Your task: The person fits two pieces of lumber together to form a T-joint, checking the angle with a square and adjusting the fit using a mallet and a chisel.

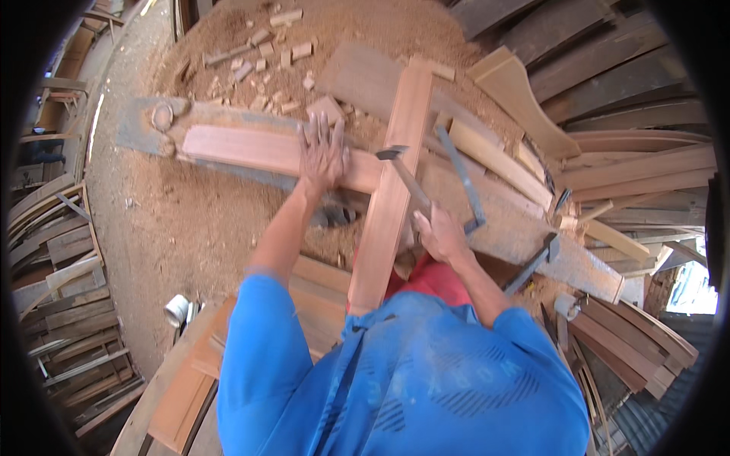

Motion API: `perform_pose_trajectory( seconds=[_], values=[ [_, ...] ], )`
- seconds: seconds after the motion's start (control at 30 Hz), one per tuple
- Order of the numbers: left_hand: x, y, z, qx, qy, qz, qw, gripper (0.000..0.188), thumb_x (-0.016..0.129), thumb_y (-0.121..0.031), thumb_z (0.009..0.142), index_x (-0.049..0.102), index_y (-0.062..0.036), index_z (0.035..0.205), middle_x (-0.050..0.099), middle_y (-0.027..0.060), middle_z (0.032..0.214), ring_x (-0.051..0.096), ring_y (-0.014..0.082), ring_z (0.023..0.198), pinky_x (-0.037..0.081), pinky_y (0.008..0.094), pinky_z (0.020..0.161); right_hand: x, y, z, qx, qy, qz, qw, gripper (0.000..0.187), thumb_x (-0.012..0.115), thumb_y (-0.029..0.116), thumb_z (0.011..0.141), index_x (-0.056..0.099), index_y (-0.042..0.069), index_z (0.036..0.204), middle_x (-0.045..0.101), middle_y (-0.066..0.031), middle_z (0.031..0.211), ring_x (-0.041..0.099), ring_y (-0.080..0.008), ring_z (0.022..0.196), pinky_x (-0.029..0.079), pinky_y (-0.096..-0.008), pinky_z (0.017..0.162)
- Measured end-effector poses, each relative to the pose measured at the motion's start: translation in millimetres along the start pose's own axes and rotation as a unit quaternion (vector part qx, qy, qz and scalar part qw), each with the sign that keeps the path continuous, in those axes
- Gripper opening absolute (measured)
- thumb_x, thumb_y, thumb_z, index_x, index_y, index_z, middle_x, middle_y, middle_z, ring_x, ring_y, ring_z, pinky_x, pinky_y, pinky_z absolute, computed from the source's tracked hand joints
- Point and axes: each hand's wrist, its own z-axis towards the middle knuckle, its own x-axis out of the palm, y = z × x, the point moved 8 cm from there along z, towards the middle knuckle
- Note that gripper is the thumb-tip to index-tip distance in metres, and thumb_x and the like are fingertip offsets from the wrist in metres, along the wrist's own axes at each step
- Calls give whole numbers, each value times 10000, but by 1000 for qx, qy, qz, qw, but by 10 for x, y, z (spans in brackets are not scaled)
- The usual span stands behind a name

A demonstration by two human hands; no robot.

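Note:
My left hand (322, 154) lies flat with its fingers spread on a reddish wooden rail (243, 146), near where the rail meets a longer wooden post (386, 220). The rail and post form a T-shaped joint. My right hand (443, 234) is closed around the handle of a hammer (411, 182). Its metal head (391, 152) is at the post, just by the joint; I cannot tell whether it touches the wood. Below the rail runs a worn, dusty work board (525, 243). The post's near end reaches toward my blue shirt.
Small wood offcuts (286, 59) lie scattered over sawdust beyond the rail. To the right of the hammer are a bluish metal bar (461, 171), a dark clamp-like tool (532, 264) and a pale timber (502, 163). Planks (631, 68) are stacked far right, and more boards (76, 304) at left.

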Motion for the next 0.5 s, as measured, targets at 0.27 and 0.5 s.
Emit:
perform_pose_trajectory(
  seconds=[0.27,0.5],
  values=[
    [-49,-84,35,26,-15,4,1000,703,483,-409,968,361,-69,1571,234,273,1656,157,470,1542,22,651,1231,-96,-1205,-246,76,-252,42,964,451,597,316,994,529,-41,1261,644,-306,1148,601,-505,1088,480,-563,940],
    [19,-221,-12,-3,94,-55,994,976,538,-693,896,275,-75,1605,259,292,1638,176,476,1532,56,652,1229,6,-1664,-318,57,-139,-81,985,456,656,238,929,557,-1,1305,627,-252,1189,589,-433,1136,452,-540,1006]
  ],
)
